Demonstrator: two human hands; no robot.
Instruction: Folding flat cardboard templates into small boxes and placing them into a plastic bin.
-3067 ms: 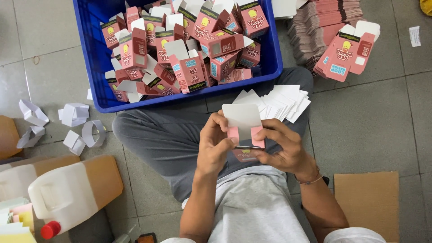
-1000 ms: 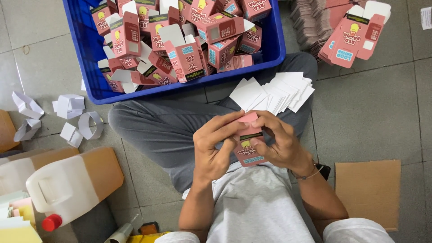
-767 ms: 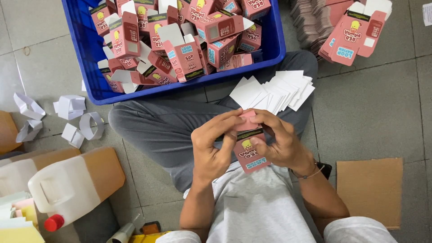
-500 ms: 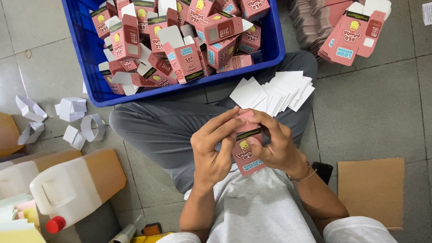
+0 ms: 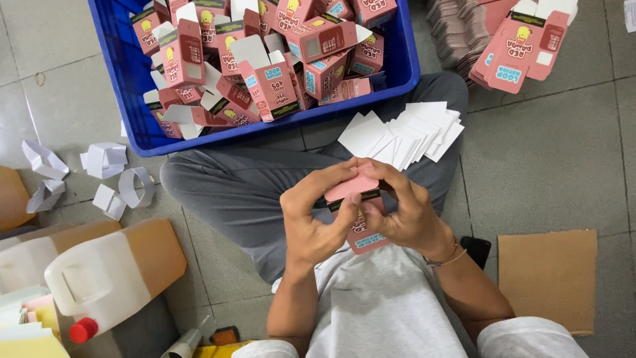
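I have both hands on one small pink carton (image 5: 361,222), held over my lap just above the grey shirt; my left hand (image 5: 317,215) wraps its left side with the thumb pressing the end flap (image 5: 351,187) down, and my right hand (image 5: 405,212) clasps the other side, fingers curled over the top. I judge the flap is the weak point; pressed off-square it could crease or tear rather than tuck. The fan of white cards (image 5: 404,132) rests on my knee, near my knuckles; a careless nudge might scatter them toward the blue crate (image 5: 404,63) of finished cartons.
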